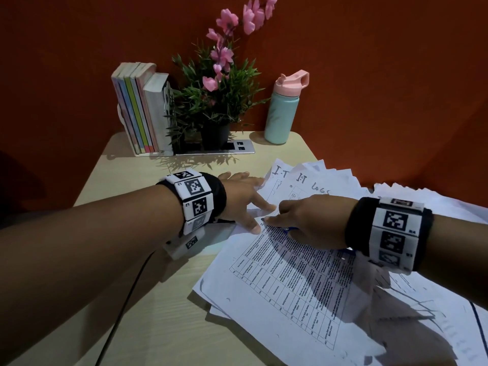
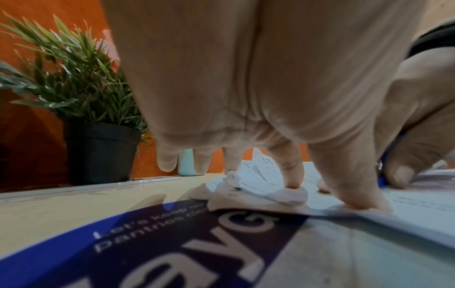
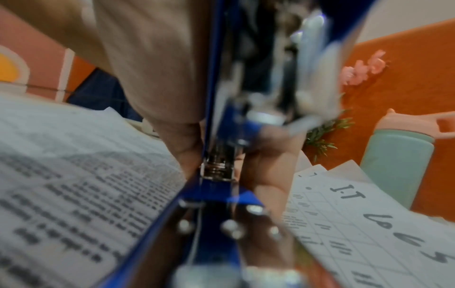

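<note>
Right hand (image 1: 309,223) clenched round a blue metal stapler (image 3: 216,171), nose at the upper-left corner of a stack of white sheets printed with a black-ruled table (image 1: 290,286), which lies slantwise on the pale wood-grain desk (image 1: 158,260). Left hand (image 1: 237,199) flat and spread, grasping nothing, fingertips (image 2: 291,175) pinning the crumpled corner just beside the stapler. Whether the corner sits fully inside the stapler's mouth I cannot tell (the right wrist view is blurred). Likely troubles: the pinning fingers are near enough to get nipped if the nose shifts. The corner is creased and the sheets fan out unsquared, so a staple may miss the lower pages or bite through a fold. Pressure on a slanted stack could skate it over the white sheet handwritten "I.T LOGS" (image 1: 303,180) beneath. A thin black cable (image 1: 124,299) trails under the left forearm and could snag on a pull-back. Room: bare desk lies to the near left. The far edge is taken by a row of upright pastel-spined books (image 1: 140,109), a black-potted green plant with pink flowers (image 1: 214,101) and a mint bottle with a pink lid (image 1: 281,117), the bottle near the fanned paper tops. To the right, loose white papers (image 1: 422,207) hide the desk's edge, so sliding that way is risky.
</note>
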`<state>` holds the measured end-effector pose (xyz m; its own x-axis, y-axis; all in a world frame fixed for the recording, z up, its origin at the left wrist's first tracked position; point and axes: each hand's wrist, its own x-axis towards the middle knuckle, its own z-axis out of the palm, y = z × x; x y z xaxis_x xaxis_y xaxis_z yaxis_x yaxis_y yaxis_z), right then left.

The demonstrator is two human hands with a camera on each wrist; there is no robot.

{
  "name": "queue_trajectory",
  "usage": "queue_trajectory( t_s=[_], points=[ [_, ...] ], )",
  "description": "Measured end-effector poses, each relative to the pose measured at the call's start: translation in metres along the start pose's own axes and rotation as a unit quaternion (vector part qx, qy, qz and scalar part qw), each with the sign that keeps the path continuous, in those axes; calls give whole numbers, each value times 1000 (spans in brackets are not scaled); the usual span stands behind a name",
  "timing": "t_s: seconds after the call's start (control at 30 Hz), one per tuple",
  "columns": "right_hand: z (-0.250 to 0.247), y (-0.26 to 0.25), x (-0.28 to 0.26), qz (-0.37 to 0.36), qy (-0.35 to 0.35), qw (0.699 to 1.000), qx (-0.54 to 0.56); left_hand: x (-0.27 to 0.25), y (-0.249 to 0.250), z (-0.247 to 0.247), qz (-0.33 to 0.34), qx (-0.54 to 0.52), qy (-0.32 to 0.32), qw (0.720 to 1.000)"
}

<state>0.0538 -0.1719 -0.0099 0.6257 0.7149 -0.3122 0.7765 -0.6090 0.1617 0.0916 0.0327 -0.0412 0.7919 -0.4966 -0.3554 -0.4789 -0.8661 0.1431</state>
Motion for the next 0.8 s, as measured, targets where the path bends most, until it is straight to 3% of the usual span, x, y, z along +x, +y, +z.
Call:
queue_trajectory(
  t_s=[0.4,0.8],
  points=[
    [12,-7,-5,11,-8,999,-37,-4,7,-3,-8,25,4,1000],
    [7,-1,4,-5,24,1000,0,-6,10,-7,-7,51,-6,999]
  ],
)
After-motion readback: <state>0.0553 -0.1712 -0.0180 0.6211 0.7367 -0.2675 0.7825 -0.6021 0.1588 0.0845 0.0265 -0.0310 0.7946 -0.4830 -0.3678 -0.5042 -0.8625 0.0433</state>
